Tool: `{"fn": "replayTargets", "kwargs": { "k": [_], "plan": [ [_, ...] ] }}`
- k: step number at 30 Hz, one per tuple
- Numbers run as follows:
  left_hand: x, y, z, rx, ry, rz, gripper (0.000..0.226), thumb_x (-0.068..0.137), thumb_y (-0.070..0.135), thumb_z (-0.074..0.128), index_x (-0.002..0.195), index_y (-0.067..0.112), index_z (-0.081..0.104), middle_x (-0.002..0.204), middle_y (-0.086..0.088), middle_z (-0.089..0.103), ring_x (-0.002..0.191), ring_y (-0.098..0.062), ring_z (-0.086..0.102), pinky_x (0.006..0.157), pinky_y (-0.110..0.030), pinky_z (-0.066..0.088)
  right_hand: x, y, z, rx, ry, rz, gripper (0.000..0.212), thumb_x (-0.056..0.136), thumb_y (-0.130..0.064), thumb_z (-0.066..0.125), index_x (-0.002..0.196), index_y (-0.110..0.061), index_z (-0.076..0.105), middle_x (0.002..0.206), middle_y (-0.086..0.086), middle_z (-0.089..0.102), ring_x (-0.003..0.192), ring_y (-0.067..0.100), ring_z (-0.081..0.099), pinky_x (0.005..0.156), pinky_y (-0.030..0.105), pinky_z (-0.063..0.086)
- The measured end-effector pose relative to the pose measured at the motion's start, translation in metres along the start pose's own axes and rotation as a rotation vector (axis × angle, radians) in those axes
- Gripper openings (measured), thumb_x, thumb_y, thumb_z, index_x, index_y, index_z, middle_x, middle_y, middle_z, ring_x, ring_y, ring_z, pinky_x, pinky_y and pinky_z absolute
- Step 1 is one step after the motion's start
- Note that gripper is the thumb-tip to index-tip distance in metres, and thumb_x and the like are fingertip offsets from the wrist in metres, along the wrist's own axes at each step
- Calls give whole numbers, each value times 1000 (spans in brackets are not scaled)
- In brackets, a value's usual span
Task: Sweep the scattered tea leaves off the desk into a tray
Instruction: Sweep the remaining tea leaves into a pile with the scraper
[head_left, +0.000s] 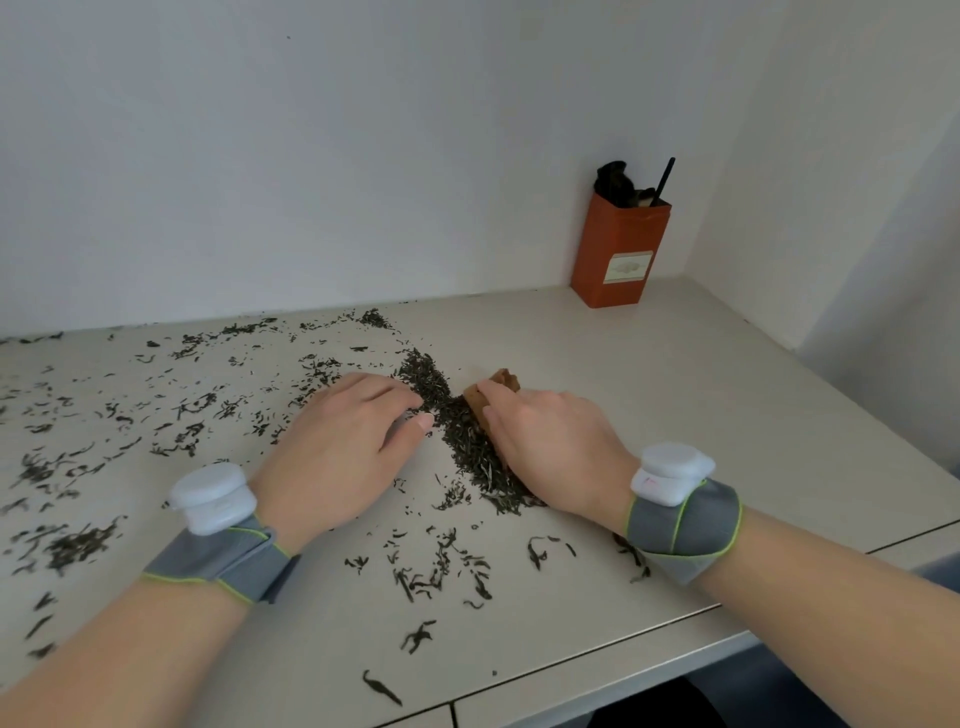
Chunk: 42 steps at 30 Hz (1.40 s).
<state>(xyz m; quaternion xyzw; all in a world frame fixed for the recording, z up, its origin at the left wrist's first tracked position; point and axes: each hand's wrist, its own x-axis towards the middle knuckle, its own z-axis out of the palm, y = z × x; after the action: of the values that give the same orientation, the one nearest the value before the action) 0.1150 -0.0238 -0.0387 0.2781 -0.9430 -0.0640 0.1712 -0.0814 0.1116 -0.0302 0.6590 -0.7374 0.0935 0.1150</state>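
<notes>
Dark tea leaves lie scattered over the pale desk (597, 364), mostly on its left half. A dense heap of leaves (467, 441) runs between my two hands. My right hand (550, 441) grips a small brown wooden tray (501, 382) held on edge against the right side of the heap; most of the tray is hidden under the hand. My left hand (343, 441) rests flat on the desk, fingers together, fingertips touching the left side of the heap. Both wrists wear grey bands with white sensors.
An orange tin (618, 254) with dark tools sticking out stands in the back right corner by the walls. Loose leaves (441, 566) lie near the desk's front edge (571, 660). The wall runs right behind the desk.
</notes>
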Motion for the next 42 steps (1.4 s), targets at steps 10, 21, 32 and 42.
{"fn": "replayTargets", "kwargs": {
  "k": [10,21,32,42],
  "plan": [
    [0,4,-1,-3,-7,11,55,104,57,31,138,25,62,140,10,60,135,-12,45,117,-42,37,-59,75,-25,-1,27,285,38,107,-44,19,132,-33,45,91,-2,67,76,28,63,68,41,54],
    [1,5,-1,6,2,6,54,105,55,33,139,24,61,142,8,59,136,-13,45,118,-36,34,-91,45,-11,-128,6,251,19,106,-32,30,117,-25,43,73,-3,55,62,32,60,56,38,51],
    [0,6,-6,-5,19,-10,47,106,48,38,135,22,64,138,7,62,133,-17,47,114,-35,36,-32,-36,-3,-41,11,86,18,101,-15,42,118,-17,45,66,-5,37,52,30,43,49,34,34],
    [0,9,-7,2,1,-6,47,107,49,37,136,22,63,139,5,61,135,-19,46,115,-37,35,-72,16,-37,182,79,316,31,107,-41,23,121,-29,48,89,4,70,79,38,64,70,42,53]
  ]
}}
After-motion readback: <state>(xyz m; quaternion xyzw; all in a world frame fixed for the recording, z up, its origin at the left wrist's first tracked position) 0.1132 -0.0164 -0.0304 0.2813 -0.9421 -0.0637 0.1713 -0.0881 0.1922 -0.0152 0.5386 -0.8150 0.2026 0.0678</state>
